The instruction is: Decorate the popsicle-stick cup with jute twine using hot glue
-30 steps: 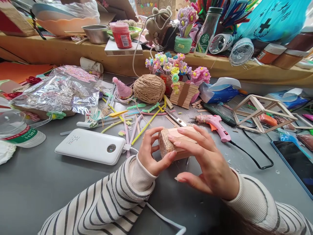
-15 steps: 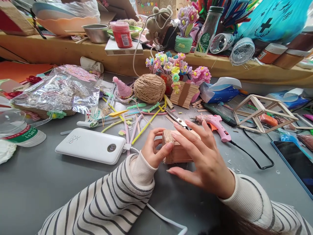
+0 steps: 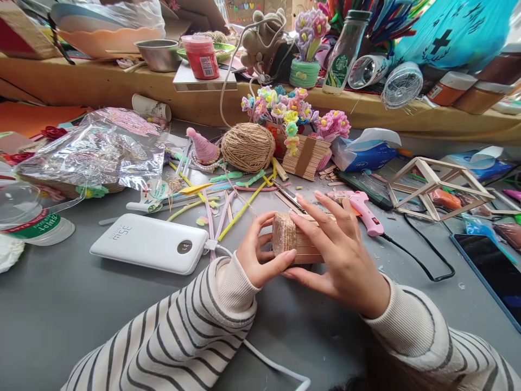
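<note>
A small cup (image 3: 306, 253) sided with flat wooden craft sticks lies on its side between my hands. Jute twine (image 3: 289, 231) is wound in rows around its left end, and that end face looks clear and shiny. My left hand (image 3: 260, 251) grips the twine-wrapped end, thumb in front and fingers behind. Over the stick-covered side lies my right hand (image 3: 340, 252), its fingers across the top and its thumb below. A thin strand runs from the cup toward the ball of twine (image 3: 249, 146). Behind my right hand, scissors (image 3: 290, 196) are partly hidden.
A pink glue gun (image 3: 363, 210) with a black cord lies to the right, near a wooden stick frame (image 3: 442, 187) and a phone (image 3: 490, 277). A white power bank (image 3: 150, 243) sits left. Pipe cleaners, craft sticks (image 3: 307, 156) and fluffy flowers (image 3: 280, 108) crowd the back.
The cup has turned slightly, so its shiny left end faces me more. My right hand has closed in around it, its thumb rising to the cup's underside.
</note>
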`<state>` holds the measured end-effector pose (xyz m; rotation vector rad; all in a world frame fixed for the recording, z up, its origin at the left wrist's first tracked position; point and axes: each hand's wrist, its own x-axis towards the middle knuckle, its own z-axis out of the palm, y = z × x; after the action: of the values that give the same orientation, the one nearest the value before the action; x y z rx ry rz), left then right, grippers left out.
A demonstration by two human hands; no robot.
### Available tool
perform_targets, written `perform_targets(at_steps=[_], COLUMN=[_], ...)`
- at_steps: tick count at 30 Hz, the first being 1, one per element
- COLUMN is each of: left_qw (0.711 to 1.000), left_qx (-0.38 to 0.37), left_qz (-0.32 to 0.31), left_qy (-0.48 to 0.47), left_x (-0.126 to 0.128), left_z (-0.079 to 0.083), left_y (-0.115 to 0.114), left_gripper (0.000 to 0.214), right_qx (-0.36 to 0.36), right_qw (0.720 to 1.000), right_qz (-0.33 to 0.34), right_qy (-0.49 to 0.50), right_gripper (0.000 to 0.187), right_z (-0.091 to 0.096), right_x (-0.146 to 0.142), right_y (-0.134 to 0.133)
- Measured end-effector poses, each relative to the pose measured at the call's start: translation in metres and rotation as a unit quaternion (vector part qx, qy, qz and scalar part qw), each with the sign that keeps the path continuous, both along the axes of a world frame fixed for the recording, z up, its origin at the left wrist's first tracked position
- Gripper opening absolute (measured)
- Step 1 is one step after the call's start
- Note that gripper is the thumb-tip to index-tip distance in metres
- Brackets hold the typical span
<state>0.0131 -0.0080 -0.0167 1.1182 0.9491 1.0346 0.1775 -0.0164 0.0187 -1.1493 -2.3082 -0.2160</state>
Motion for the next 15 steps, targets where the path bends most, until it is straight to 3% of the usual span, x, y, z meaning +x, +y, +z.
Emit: perform_targets(at_steps=[8,15], left_qw=[1.0,1.0], left_qx=[-0.01,-0.021], left_qz=[0.017,0.022], left_qy=[0.02,0.007], left_x=[0.0013,0.0014], left_z=[0.0041,0.0015], left_y=[0.0014,0.0024], left_gripper=[0.064,0.068], right_qx=[0.028,0.048], right_qw=[0.999,0.998], right_qz=[-0.003,0.018], right_qy=[0.015,0.019], right_gripper=[0.067,0.06], right_z=[0.0053,0.0028], right_x=[0.0037,0.0007], right_y=[0.0021,0.001])
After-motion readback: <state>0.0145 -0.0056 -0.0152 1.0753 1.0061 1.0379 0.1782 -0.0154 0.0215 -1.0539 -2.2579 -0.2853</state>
